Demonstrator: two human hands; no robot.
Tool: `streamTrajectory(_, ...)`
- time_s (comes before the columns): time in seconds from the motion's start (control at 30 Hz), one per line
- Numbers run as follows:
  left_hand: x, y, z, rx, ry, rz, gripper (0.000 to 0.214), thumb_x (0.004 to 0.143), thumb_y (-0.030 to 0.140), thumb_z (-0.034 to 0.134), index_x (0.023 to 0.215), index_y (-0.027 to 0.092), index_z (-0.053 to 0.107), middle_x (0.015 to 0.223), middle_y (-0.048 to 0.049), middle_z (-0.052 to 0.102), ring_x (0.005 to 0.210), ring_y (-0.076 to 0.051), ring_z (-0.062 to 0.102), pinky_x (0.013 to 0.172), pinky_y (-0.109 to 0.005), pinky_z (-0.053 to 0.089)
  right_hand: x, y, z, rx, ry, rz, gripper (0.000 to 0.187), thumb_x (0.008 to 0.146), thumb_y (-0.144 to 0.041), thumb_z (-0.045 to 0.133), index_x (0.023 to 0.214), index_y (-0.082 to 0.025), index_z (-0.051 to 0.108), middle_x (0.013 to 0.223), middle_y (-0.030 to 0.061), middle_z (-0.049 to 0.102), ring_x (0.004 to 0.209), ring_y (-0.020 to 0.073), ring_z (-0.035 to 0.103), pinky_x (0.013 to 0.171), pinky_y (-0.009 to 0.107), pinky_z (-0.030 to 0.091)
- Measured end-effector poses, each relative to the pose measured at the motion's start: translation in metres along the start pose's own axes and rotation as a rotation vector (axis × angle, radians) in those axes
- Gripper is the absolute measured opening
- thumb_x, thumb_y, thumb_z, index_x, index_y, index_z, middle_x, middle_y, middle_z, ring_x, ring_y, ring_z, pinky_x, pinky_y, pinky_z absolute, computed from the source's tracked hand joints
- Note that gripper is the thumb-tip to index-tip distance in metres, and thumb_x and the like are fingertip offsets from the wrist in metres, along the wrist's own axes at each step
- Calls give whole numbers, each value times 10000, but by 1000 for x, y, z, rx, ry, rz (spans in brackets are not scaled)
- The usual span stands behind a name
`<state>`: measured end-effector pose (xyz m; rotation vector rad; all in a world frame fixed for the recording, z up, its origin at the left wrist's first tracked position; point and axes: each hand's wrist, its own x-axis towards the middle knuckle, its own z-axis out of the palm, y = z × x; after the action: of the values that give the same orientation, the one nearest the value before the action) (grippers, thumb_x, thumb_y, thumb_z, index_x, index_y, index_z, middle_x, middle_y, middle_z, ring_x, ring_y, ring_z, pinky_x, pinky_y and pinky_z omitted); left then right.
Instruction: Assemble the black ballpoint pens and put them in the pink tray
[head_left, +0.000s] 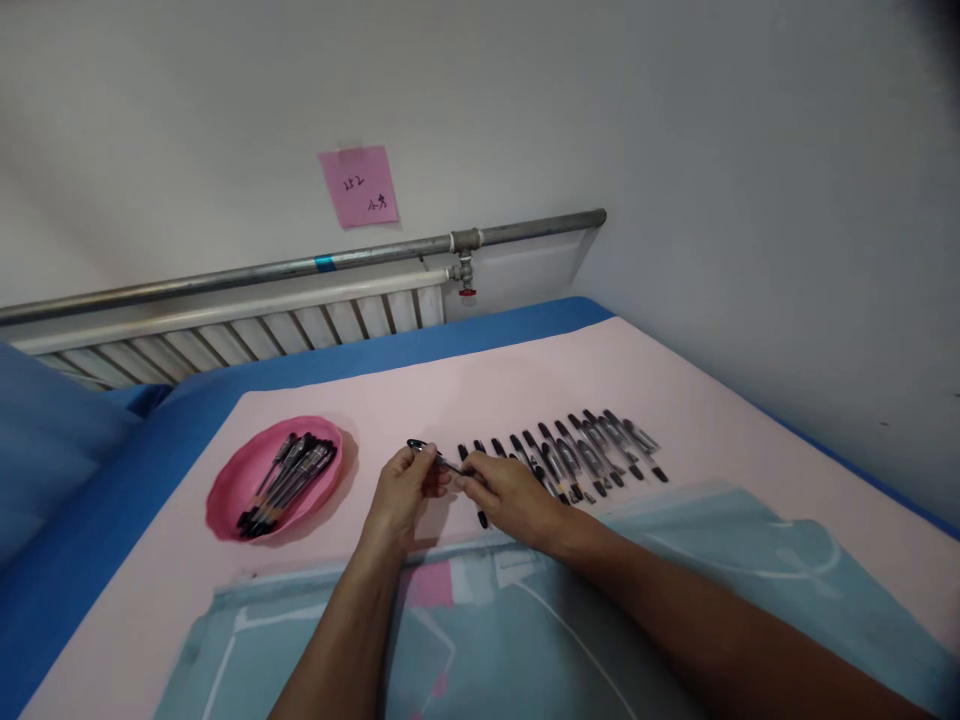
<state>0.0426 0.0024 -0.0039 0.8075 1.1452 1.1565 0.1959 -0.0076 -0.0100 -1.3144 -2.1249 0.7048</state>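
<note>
Two hands meet over a pink surface (480, 390), sharing one black pen (418, 445). The left hand (405, 492) curls its fingers and thumb shut around the pen's middle, and the dark end pokes out above the knuckles. The right hand (510, 497) pinches the other end between thumb and fingertips. The pen is lifted just off the surface, tilted down towards the right.

Just beside the right hand, a row (592, 450) of similar black pens lies side by side, slanted and closely packed, some touching. To the left, well apart from the hands, a pink dish (225, 495) holds a loose bundle of more pens. A pale blue printed sheet (675, 570) covers the near edge under both forearms. Behind are a radiator (225, 335), a metal pipe (300, 265) and a pink note (358, 186) on the wall.

The right wrist sits so close to the row that a sideways nudge would likely scatter the nearest pens. If the two hands pull unevenly, the pen could slip free and roll.
</note>
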Motion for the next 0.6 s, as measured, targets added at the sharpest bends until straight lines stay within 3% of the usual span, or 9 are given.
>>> streamTrajectory(0.33, -1, -2, 1, 1, 16, 25, 354, 581, 410, 719, 669, 124, 530, 553, 2, 612, 516, -93, 577, 490, -197, 444, 1, -1, -1, -11, -15, 17, 193, 869, -291, 428, 738, -173, 507, 620, -3, 541, 578, 107, 481, 526, 207, 275)
streamTrajectory(0.6, -2, -1, 1, 15, -11, 68, 329, 607, 401, 704, 674, 122, 543, 559, -2, 617, 524, -93, 579, 502, -198, 446, 2, -2, -1, 175, -19, 68, 178, 840, -258, 453, 701, -168, 518, 556, -37, 488, 542, 92, 450, 504, 192, 293)
